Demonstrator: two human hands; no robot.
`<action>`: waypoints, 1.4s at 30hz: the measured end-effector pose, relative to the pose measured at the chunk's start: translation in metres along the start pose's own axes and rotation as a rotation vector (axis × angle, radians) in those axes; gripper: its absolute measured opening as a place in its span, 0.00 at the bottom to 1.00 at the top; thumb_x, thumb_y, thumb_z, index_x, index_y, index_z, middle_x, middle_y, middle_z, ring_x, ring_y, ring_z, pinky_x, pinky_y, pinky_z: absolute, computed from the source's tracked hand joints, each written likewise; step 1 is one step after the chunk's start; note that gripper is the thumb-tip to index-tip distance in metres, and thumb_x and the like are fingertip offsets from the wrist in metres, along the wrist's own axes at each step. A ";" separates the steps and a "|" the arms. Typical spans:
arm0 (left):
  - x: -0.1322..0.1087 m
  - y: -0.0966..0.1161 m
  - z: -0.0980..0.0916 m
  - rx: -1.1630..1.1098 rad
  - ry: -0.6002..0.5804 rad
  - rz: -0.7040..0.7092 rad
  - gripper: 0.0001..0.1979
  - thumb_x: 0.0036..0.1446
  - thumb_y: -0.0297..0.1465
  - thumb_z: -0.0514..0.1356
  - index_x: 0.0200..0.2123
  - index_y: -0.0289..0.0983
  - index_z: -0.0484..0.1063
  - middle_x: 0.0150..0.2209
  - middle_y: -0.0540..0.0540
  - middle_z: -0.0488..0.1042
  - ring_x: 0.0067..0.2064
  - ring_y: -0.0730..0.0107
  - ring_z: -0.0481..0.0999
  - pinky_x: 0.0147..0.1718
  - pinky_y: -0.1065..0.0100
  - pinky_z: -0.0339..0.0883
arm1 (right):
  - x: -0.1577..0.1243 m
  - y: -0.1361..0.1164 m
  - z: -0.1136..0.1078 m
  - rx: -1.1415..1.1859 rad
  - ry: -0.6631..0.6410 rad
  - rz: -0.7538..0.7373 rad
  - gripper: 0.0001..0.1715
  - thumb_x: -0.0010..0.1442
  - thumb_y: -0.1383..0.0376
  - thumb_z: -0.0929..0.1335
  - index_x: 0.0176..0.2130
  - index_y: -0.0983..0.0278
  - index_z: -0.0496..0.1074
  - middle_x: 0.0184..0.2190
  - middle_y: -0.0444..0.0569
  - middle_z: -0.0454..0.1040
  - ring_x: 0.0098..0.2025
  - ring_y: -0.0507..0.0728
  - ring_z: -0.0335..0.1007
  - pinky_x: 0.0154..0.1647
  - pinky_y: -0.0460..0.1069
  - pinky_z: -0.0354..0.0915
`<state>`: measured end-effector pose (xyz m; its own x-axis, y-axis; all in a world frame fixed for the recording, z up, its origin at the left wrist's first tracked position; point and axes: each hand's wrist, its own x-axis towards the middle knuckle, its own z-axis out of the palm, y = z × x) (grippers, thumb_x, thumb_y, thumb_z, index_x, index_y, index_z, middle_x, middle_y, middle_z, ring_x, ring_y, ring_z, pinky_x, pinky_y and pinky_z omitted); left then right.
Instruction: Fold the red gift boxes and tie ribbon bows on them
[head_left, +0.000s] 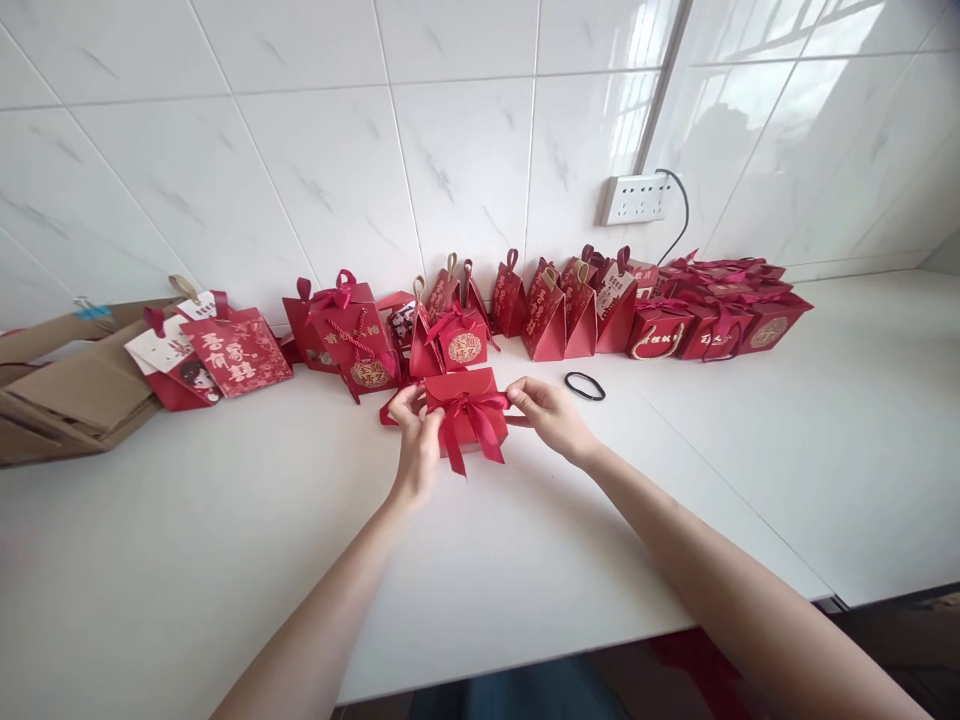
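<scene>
A small red gift box [465,392] with a red ribbon bow [471,422] on its front stands on the white counter [225,560] in the middle. My left hand [416,440] pinches the left loop of the ribbon, fingers closed. My right hand [551,415] pinches the right end of the ribbon beside the box, fingers closed too. Both forearms reach in from the near edge.
A row of red gift boxes and bags [540,305] lines the tiled wall, with a stack [720,310] at the right. A black hair tie [584,386] lies right of my hand. Brown cardboard [67,385] sits far left. A wall socket [636,198] has a cable.
</scene>
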<state>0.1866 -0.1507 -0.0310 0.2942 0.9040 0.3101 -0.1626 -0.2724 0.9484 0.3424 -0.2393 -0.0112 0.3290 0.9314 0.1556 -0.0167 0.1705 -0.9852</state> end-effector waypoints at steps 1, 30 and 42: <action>0.000 -0.001 0.000 -0.027 -0.018 -0.001 0.19 0.53 0.34 0.52 0.48 0.42 0.52 0.55 0.40 0.64 0.55 0.63 0.69 0.48 0.63 0.68 | -0.001 0.000 0.001 0.001 -0.007 0.004 0.31 0.45 0.39 0.70 0.28 0.63 0.66 0.29 0.43 0.68 0.36 0.52 0.67 0.47 0.55 0.71; -0.008 0.017 -0.002 0.032 -0.199 0.044 0.25 0.47 0.36 0.62 0.47 0.41 0.56 0.47 0.42 0.71 0.46 0.61 0.76 0.44 0.61 0.71 | -0.009 -0.004 0.005 -0.224 0.121 -0.199 0.19 0.56 0.49 0.67 0.34 0.62 0.66 0.37 0.50 0.71 0.39 0.57 0.68 0.42 0.53 0.67; -0.011 0.027 0.002 0.070 -0.120 0.015 0.28 0.45 0.31 0.65 0.46 0.41 0.54 0.44 0.43 0.73 0.44 0.63 0.78 0.44 0.60 0.71 | -0.046 -0.011 0.042 -0.690 -0.449 0.103 0.22 0.62 0.55 0.63 0.21 0.61 0.59 0.14 0.43 0.66 0.15 0.51 0.62 0.20 0.48 0.60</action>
<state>0.1810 -0.1683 -0.0086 0.4038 0.8549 0.3257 -0.1024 -0.3115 0.9447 0.2877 -0.2704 -0.0045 -0.0535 0.9963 -0.0678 0.6047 -0.0217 -0.7961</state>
